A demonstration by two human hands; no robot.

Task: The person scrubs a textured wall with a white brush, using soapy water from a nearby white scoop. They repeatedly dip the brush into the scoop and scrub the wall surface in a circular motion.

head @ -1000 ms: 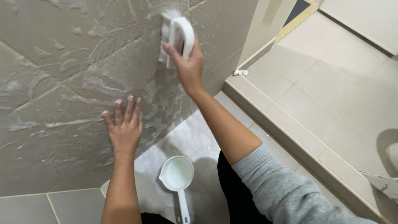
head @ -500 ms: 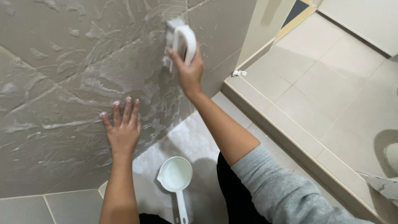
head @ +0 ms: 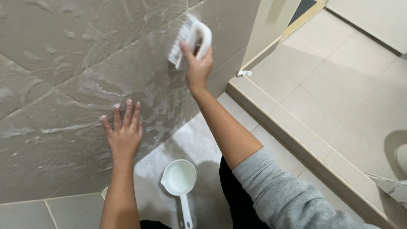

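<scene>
Sitting on floor, white scoop [head: 179,178] holds pale liquid.

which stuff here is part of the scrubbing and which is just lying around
In use:
- right hand gripping the white scrub brush
- left hand flat on the soapy tiled wall
- white dipper on the floor below

Lying about:
- small white scrap on the step
- crumpled grey piece at the right edge
</scene>
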